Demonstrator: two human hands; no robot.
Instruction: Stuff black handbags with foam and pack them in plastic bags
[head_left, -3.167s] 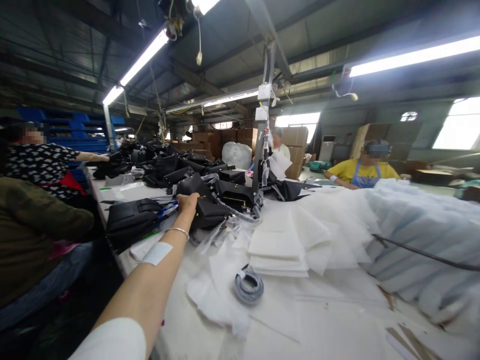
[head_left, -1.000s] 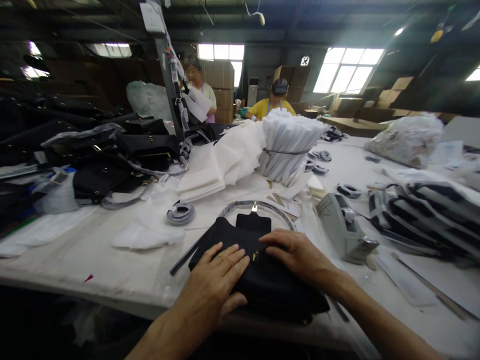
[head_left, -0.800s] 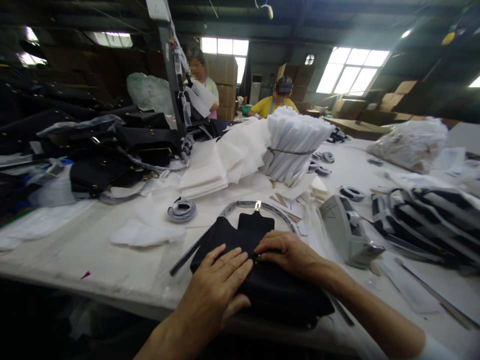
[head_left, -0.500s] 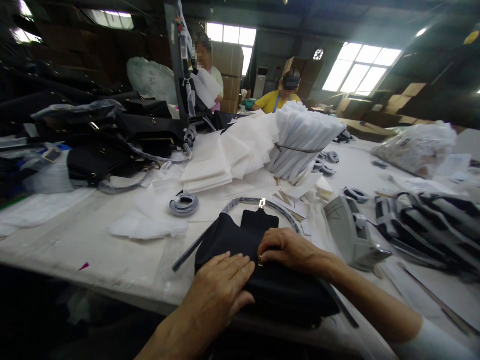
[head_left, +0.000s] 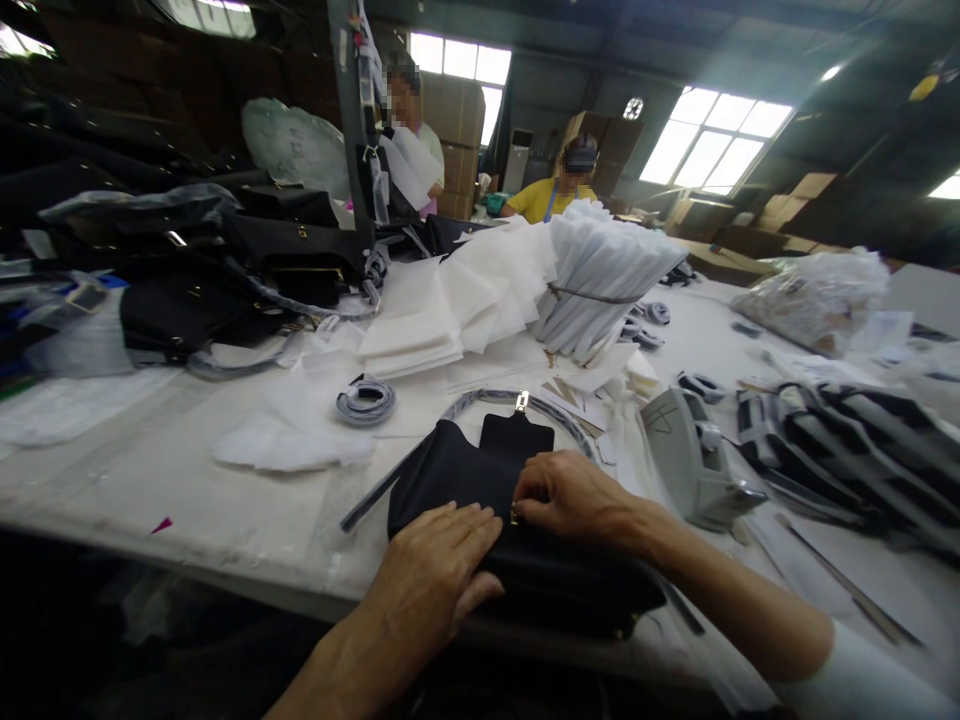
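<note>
A black handbag point(head_left: 570, 585) lies at the table's front edge, its flap tab point(head_left: 517, 432) turned away from me with a gold clasp plate point(head_left: 522, 402) at its tip. My left hand point(head_left: 442, 560) rests flat on the bag's left part, fingers stretched out. The fingers of my right hand point(head_left: 566, 495) are pinched on a small gold clasp point(head_left: 514, 513) on the bag's front, partly hidden by the fingertips. Behind the bag curves a wrapped strap point(head_left: 480, 400), and one loose end sticks out at the left.
A coiled strap point(head_left: 365, 402) and white sheets point(head_left: 420, 320) lie beyond the bag. A tied white bundle point(head_left: 600, 280) stands behind. At right are a grey tape dispenser point(head_left: 690, 460) and dark wrapped pieces point(head_left: 840, 460). Black bags point(head_left: 195, 310) are piled left. Two people are across the table.
The view has shifted slightly. Both hands keep nearly the same places on the handbag, the right one still pinching at the gold clasp.
</note>
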